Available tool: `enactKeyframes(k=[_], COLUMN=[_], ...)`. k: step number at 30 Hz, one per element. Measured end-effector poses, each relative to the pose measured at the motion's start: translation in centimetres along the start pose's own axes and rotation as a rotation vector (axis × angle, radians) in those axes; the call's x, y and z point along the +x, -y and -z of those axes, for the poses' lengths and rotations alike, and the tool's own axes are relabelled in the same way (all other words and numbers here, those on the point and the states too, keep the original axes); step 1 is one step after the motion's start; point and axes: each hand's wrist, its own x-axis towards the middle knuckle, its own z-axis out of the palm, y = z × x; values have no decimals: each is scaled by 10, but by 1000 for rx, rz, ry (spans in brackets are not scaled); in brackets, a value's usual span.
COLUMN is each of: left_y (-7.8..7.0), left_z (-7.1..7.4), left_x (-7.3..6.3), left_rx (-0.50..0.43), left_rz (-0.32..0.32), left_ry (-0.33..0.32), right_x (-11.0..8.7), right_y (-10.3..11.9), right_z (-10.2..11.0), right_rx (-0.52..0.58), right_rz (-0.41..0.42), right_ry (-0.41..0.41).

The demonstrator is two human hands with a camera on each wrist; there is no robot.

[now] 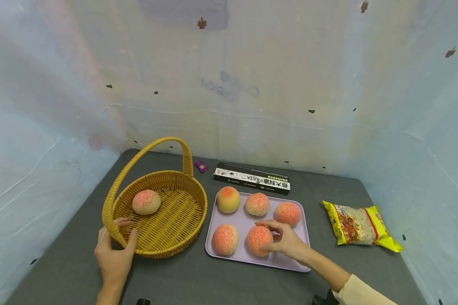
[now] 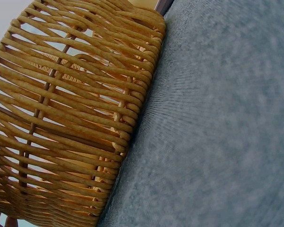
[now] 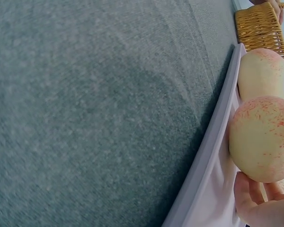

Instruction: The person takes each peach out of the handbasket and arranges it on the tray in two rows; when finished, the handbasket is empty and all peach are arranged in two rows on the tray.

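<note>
My left hand (image 1: 115, 254) grips the near-left rim of a yellow woven basket (image 1: 203, 207), by the foot of its tall handle, with the thumb over the rim. Inside the basket lies one pink-speckled peach (image 1: 146, 202). My right hand (image 1: 288, 242) holds a peach (image 1: 258, 240) in the front row of a lilac tray (image 1: 234, 259), thumb on the near side and fingers on the far side. In the right wrist view the fingertips press against that peach (image 3: 262, 139). Beside it sits another peach (image 1: 225, 239), and three more, one yellower (image 1: 228, 199), line the back row.
Behind the tray lies a long black-and-white pasta box (image 1: 252, 178), with a small purple wrapped packet (image 1: 201, 166) left of it. A yellow food bag (image 1: 360, 224) lies to the right on the grey tabletop (image 1: 198, 281). Plastic sheeting hangs around the table.
</note>
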Motion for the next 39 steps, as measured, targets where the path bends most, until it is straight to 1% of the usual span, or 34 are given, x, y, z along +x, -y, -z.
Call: enactKeyframes(k=[5, 10, 13, 18, 21, 24, 26, 30, 32, 34, 37, 39], left_y=[0, 1, 1, -1, -1, -2, -6, -23, -26, -21, -7, -2], left_z=[-1, -3, -4, -2, -3, -3, -4, -4, -4, -4, -3, -2], left_x=[0, 0, -1, 0, 1, 2, 2, 3, 3, 2, 1, 0], left_rx=[-3, 2, 11, 13, 13, 12, 12, 10, 10, 9, 10, 12], left_rz=[-3, -17, -19, -14, -20, -24, -25, -22, -20, -17, -9, -6], left_ry=[-9, -37, -38, -23, -29, -40, -46, -48, -48, -44, -31, -24], right_x=[0, -1, -1, -1, -1, -1, 0, 0, 0, 0, 0, 0], right_y=[-1, -2, -2, -3, -3, -3, -3, -4, -5, -5, -5, -5], right_z=[-1, -1, -2, -2, -3, -4, -5, -6, -6, -6, -6, -6], right_rx=[13, 15, 8, -37, -73, -88, -88, -84, -85, -90, -100, -104], right_rz=[-5, -4, 7, 44, 55, 49, 43, 42, 48, 59, 67, 67], right_ry=[5, 23, 25, 2, -19, -22, -16, -7, -8, -9, -10, -11])
